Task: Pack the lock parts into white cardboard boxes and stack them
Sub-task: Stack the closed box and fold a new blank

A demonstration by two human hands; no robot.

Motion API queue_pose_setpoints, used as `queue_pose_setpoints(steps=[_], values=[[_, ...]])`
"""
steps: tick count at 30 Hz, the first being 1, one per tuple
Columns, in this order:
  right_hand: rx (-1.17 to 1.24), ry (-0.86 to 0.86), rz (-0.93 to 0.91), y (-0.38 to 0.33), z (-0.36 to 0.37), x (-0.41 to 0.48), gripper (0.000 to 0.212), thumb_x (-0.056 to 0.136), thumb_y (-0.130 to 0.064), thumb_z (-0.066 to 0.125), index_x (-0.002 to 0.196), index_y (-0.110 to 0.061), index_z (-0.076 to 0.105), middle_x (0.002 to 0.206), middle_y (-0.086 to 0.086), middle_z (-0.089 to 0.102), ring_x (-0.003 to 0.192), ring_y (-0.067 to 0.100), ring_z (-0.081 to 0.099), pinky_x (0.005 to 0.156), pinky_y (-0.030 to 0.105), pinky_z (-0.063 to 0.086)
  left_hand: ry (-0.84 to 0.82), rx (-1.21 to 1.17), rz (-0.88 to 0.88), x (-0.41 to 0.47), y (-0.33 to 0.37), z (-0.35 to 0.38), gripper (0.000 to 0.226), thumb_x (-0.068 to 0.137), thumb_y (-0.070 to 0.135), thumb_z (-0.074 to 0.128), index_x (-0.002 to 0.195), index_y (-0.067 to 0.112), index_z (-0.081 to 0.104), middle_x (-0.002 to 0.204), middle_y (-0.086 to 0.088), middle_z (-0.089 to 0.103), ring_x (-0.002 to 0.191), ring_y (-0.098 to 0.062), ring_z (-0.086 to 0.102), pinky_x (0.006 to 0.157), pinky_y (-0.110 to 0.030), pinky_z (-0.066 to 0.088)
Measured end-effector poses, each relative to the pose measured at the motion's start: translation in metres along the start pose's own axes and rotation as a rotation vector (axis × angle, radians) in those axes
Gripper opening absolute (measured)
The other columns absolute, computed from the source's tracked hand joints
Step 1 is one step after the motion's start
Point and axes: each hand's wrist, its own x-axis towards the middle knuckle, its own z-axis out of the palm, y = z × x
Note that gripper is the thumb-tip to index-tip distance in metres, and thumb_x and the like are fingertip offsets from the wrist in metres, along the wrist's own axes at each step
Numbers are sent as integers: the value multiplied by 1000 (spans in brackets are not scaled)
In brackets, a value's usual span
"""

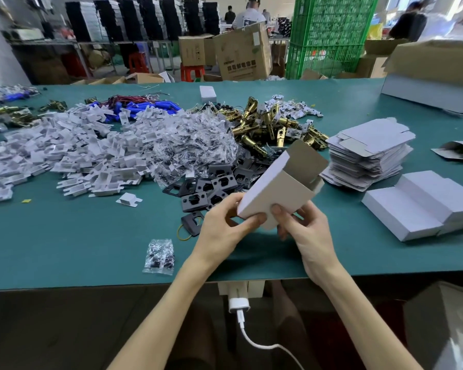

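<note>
A half-formed white cardboard box (277,189) is held above the near edge of the green desk (78,236), with its open top flap tilted toward one o'clock. The left hand (225,227) pinches its lower corner. The right hand (304,231) grips the bottom end, thumb on the front face and fingers behind.

The thin card looks light and easily creased, so it is probably best held by its folded edges and corners, not the loose flaps.

Flat box blanks (369,156) are stacked at two o'clock of the box and closed boxes (422,204) lie at three. Brass latch bolts (265,124) are heaped at twelve and black strike plates (211,186) at nine.

The hands hide the bottom closure, and the box's contents cannot be made out. The far piles are blurred.
</note>
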Motion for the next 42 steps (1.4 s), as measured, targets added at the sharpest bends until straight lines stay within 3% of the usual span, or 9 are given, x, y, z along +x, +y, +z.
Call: queue_pose_setpoints(steps=[4, 9, 11, 18, 24, 30, 35, 38, 42], values=[[-134, -65, 30, 1, 0, 2, 21, 84, -37, 83, 98, -26, 75, 78, 7, 68, 60, 13, 53, 53, 26, 43, 54, 26, -9, -1, 0, -2, 35, 91, 35, 78, 124, 26, 69, 116, 2, 70, 105, -17, 69, 84, -40, 59], [-319, -113, 32, 3, 6, 3, 42, 74, -59, 79, 102, -29, 74, 75, 7, 67, 62, 10, 56, 56, 35, 47, 84, -88, -77, -2, 3, -3, 32, 96, 35, 66, 120, 14, 66, 110, 5, 77, 101, -8, 72, 81, -23, 56], [-341, -93, 39, 2, 7, 5, 49, 72, -64, 77, 98, -23, 72, 74, 14, 62, 61, 14, 54, 59, 43, 48, 81, -91, -95, -2, 2, -2, 32, 97, 37, 61, 119, 14, 65, 109, 4, 77, 101, -8, 72, 81, -22, 56], [-338, -125, 52, 3, 3, 6, 23, 87, -45, 77, 104, -29, 74, 82, 15, 67, 62, 12, 56, 57, 27, 48, 110, -126, -142, 0, -3, -3, 27, 97, 37, 60, 113, 17, 66, 106, 3, 77, 97, -8, 73, 79, -23, 56], [-311, -114, 63, 3, 3, 6, 20, 91, -45, 73, 110, -38, 74, 85, 9, 70, 62, 11, 55, 56, 24, 48, 131, -142, -127, 1, -4, -4, 25, 98, 34, 65, 115, 15, 68, 109, 8, 78, 100, -7, 73, 80, -22, 57], [-332, -108, 58, -4, 7, 3, 31, 88, -50, 68, 107, -27, 73, 84, 9, 71, 60, 11, 55, 57, 26, 49, 93, -148, -131, 1, -3, -2, 28, 99, 41, 60, 112, 18, 69, 104, 3, 78, 92, -8, 73, 74, -23, 56], [-271, 12, 102, -6, 8, 13, 23, 101, -40, 58, 109, -20, 67, 73, -2, 62, 59, 9, 54, 51, 24, 45, 221, -203, -130, 4, -10, -4, 31, 99, 43, 58, 112, 18, 69, 106, 6, 78, 96, -8, 73, 77, -22, 56], [-362, 44, 52, -14, 10, 50, 14, 101, -29, 61, 110, -19, 65, 89, 1, 67, 72, 15, 65, 62, 29, 52, 283, -269, -158, 4, -12, -6, 35, 97, 46, 57, 115, 18, 69, 108, 7, 78, 98, -9, 73, 78, -21, 57], [-667, 7, -39, -13, 18, 125, 35, 100, -30, 62, 129, -12, 59, 117, 7, 62, 102, 17, 61, 90, 31, 51, 286, -278, -177, 5, -12, -4, 36, 97, 48, 58, 114, 18, 69, 108, 6, 78, 98, -11, 74, 77, -22, 58]])
